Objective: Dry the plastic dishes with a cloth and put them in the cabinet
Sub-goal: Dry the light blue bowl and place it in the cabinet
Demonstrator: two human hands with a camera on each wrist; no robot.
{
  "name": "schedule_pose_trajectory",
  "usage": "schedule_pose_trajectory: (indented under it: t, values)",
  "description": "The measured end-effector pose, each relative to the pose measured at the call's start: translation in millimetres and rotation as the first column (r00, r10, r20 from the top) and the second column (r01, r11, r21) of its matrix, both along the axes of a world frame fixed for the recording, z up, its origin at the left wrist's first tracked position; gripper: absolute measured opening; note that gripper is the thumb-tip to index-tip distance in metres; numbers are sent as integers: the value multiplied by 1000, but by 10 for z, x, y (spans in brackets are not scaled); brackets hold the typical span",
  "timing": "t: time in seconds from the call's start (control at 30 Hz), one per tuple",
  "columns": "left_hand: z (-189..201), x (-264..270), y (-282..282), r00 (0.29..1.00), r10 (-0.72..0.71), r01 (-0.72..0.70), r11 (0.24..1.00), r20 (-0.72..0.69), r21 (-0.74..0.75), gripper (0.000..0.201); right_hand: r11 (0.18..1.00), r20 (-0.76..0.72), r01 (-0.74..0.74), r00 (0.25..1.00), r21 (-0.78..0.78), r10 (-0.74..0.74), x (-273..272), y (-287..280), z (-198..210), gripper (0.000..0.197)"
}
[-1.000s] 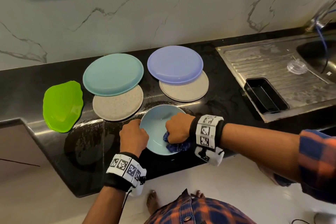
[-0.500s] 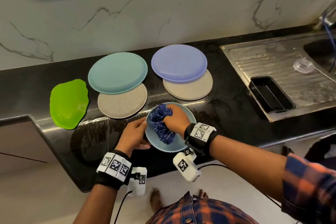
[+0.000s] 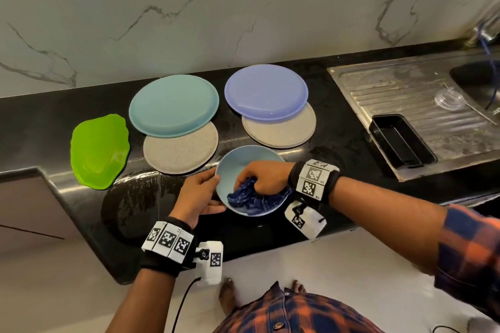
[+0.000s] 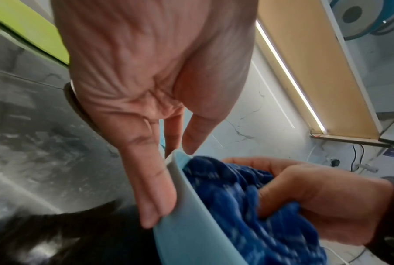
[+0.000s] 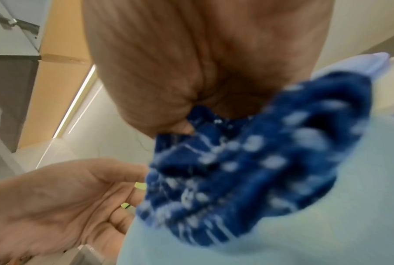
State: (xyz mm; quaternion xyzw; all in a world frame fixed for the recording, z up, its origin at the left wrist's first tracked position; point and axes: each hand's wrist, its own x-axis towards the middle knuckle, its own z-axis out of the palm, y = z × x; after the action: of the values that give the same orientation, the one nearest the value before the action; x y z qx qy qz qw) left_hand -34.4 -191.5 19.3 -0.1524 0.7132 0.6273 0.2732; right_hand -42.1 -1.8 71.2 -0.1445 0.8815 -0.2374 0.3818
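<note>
A light-blue bowl (image 3: 244, 162) is held tilted at the desk (image 3: 324, 143) edge, its rim pinched by the left grip (image 3: 198, 193), while a blue cloth (image 3: 247, 196) is clenched inside it by the right grip (image 3: 263, 176).

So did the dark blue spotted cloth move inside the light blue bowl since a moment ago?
Yes. The dark blue spotted cloth slid from the far left of the light blue plastic bowl toward its near edge, away from the beige plates.
</note>
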Motion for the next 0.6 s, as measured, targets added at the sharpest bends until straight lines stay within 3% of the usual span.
schedule_pose_trajectory:
  t: [0.13,0.27,0.37,0.47,0.6]
  values:
    - [-24,-16,39,998,-24,21,998,-60,-52,23,991,-68,123,990,-50,-127,-31,-52,-85,52]
    - [-116,-73,-13,978,-88,43,973,-192,-227,32,998,-57,46,997,-45,-48,115,-132,-249,63]
    - [-133,-103,-69,955,-157,56,928,-251,-368,32,985,-41,-169,985,22,170,125,-43,-154,66]
    - [-146,-139,-35,948,-189,76,915,-255,-396,28,883,-9,-411,906,225,424,60,67,42,60]
    - [-137,-198,-1,918,-282,125,873,-280,-471,29,775,-103,-491,815,397,570,-74,174,120,51]
